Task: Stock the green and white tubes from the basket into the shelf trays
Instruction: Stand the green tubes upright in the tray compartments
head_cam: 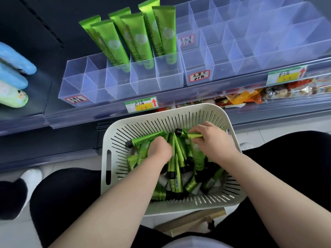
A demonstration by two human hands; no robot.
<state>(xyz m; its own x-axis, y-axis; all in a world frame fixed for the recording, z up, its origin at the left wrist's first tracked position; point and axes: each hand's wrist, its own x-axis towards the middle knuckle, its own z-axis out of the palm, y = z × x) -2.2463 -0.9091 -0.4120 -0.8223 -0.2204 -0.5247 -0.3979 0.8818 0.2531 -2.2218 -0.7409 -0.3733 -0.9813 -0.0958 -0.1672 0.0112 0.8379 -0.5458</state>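
White plastic basket [231, 126], slotted walls, sits at 6 o'clock of the view, on the floor between the person's knees. It holds a loose heap of green tubes [176, 179] with black caps, lying crosswise over one another.

Left hand [159, 149]: fingers curled down into the heap, gripping a slanted tube [145, 138] whose cap points to 10 o'clock. The fingertips are buried and slightly blurred.

Right hand [213, 138]: at the 1 o'clock side of the basket, thumb and fingers pinching a far tube [188, 134], cap toward 9 o'clock.

Clear tray [77, 86] with dividers stands on the shelf at 11 o'clock. Six standing tubes [136, 36] fill its back compartments in three pairs, caps down and leaning back. A second clear tray [197, 59] is just beside it at 1 o'clock and carries a handwritten label [199, 75].

Price tag [141, 104], green and yellow with a red arrow, is on the shelf edge at 12 o'clock of the basket. Snack packets [241, 97] lie on the shelf below, at 2 o'clock.
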